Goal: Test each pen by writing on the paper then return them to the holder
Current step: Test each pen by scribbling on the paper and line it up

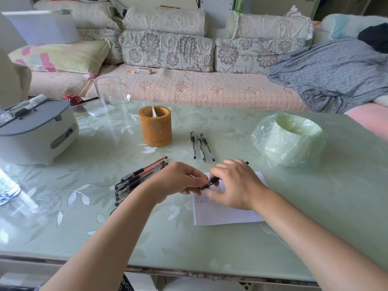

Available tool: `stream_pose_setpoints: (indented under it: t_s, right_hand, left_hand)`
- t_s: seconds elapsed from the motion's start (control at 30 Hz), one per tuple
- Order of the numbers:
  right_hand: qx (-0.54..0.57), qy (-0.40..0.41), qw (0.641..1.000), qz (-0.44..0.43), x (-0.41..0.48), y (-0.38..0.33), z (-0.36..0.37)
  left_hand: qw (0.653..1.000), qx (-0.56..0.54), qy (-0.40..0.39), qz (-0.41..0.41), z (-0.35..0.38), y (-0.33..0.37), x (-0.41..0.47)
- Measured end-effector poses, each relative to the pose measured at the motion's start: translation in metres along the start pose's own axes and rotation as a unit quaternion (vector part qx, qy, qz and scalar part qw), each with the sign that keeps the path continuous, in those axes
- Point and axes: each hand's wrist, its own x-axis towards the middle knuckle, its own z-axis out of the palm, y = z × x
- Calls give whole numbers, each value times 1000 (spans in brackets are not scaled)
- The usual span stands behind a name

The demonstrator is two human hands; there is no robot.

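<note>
Two bare hands meet over a white sheet of paper on a pale green glass surface. The right hand grips a black pen by its barrel, and the pen's far end pokes out beyond the knuckles. The left hand pinches the pen's near end, probably its cap. Small handwritten marks show on the paper just under the right hand.

A pile of pens lies just left of the left hand. Three pens lie beyond both hands, and the bamboo holder stands farther off.

The cap could slip from the pinch and roll away. The right hand, low over the marks, could smear fresh ink. Tested and untested pens could also get mixed.
</note>
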Motion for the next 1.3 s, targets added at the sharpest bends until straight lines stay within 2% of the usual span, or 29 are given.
stream_pose_setpoints:
  t_s: [0.13, 0.27, 0.4, 0.53, 0.63, 0.8, 0.87, 0.97, 1.07, 1.13, 1.3]
  right_hand:
    - [-54, 13, 998, -5, 0, -7, 8]
    - [-50, 20, 998, -11, -2, -11, 10]
    - [-35, 47, 998, 28, -4, -14, 11]
    - [-23, 51, 998, 14, -6, -14, 16]
    - [9, 33, 999, 16, -4, -8, 14]
    - [160, 5, 986, 47, 5, -3, 16]
    - [184, 13, 980, 71, 6, 0, 19]
    - [174, 26, 979, 104, 6, 3, 20]
    - [107, 26, 985, 137, 4, 4, 18]
    - [120, 43, 978, 167, 6, 8, 20]
    - [148, 89, 954, 243, 24, 20, 26]
  left_hand:
    - [1000, 18, -23, -9, 8, -5, 2]
    - [999, -15, -43, -12, 10, -6, 0]
    - [997, -47, -54, -3, 13, -5, -2]
    - [999, -21, -41, -6, 12, -5, -4]
    - [1000, 11, 11, -4, 9, -1, -2]
    - [987, -4, 158, 36, -5, -3, 12]
    - [977, 28, 204, 49, -15, -9, 18]
    - [967, 84, 233, 65, -23, -14, 22]
    - [931, 267, 246, 33, -32, -21, 21]
    - [897, 364, 250, 0, -41, -29, 19]
    - [884, 416, 209, -34, -51, -35, 16]
